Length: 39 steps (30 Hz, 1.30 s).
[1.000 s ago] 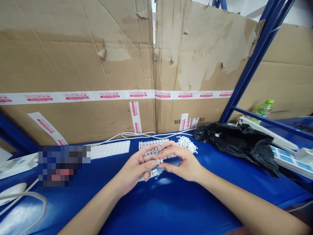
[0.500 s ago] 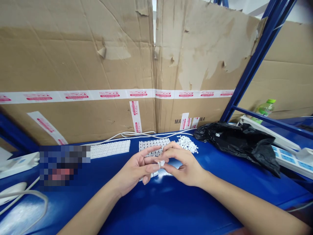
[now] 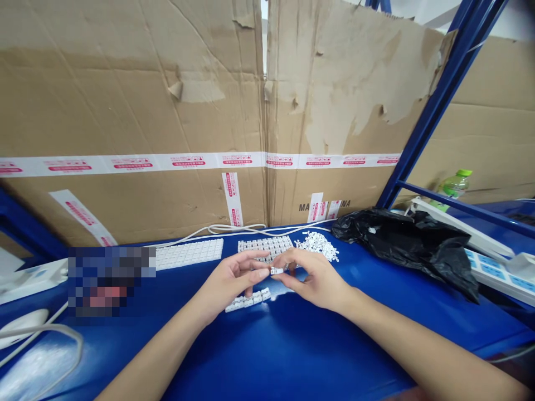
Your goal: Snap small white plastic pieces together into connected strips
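A small white plastic piece (image 3: 276,270) is pinched between both hands over the blue table. My left hand (image 3: 234,278) holds its left end with thumb and fingers. On its right end, the thumb and fingers of my right hand (image 3: 315,277) are closed. Just below my left hand lies a short row of white pieces (image 3: 249,300). Behind the hands is a block of white pieces in rows (image 3: 264,245), partly covered by the fingers. A loose pile of tiny white parts (image 3: 320,245) lies behind my right hand.
More white pieces in rows (image 3: 190,253) lie at the back left, beside a pixelated patch. A black plastic bag (image 3: 405,239) and a power strip (image 3: 497,273) are on the right. Cardboard (image 3: 167,111) stands behind the blue table (image 3: 267,356).
Both hands have shifted slightly up, and the white piece between them has turned to lie more level. The short row below my left hand is now more exposed.
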{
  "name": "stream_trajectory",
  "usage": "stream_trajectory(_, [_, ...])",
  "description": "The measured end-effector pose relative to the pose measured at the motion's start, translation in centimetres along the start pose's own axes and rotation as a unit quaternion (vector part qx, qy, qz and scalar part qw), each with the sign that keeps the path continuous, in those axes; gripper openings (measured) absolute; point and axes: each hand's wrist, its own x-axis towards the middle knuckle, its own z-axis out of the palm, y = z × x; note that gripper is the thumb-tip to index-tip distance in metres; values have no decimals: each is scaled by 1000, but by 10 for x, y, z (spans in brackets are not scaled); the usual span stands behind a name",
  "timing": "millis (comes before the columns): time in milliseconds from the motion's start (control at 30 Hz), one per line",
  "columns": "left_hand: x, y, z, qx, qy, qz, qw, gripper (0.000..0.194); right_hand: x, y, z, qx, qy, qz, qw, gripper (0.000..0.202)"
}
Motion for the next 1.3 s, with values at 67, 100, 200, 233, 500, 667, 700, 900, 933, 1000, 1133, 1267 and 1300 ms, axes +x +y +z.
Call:
stream_trajectory(67, [2,0,-3,33,22,14,999,56,0,2,-2,-2,-27,27,999,5])
stream_trajectory(100, [3,0,-5,44,29,19,998,55,0,2,-3,-1,-42,37,998,4])
stream_trajectory(200, [4,0,-10,79,27,32,996,51,1,4,-5,19,-83,59,995,10])
stream_trajectory(233, [4,0,-12,102,26,41,994,49,1,5,-5,26,-94,65,993,11])
stream_trajectory(500, [-4,7,-33,374,-53,67,924,32,-3,13,0,34,-152,115,981,19])
stream_trajectory(667, [-14,20,-48,431,-81,23,899,36,-5,14,4,26,-162,147,975,18])
stream_trajectory(700, [-16,22,-49,443,-82,12,892,37,-5,14,5,29,-157,152,975,18])
stream_trajectory(900, [-26,27,-40,460,-103,0,882,36,-5,16,12,19,-153,141,978,34])
stream_trajectory(933, [-25,26,-37,460,-107,1,882,33,-5,16,13,15,-156,134,979,33])
stream_trajectory(1000, [-24,23,-32,455,-114,10,883,24,-4,16,15,10,-158,120,980,31])
stream_trajectory(1133, [-20,19,-27,436,-107,32,893,15,-3,14,17,2,-161,94,983,25])
stream_trajectory(1267, [-18,18,-28,444,-93,43,890,15,-3,13,16,10,-171,98,980,20])
stream_trajectory(1300, [-18,18,-28,446,-93,44,889,15,-3,12,16,9,-171,104,980,20])
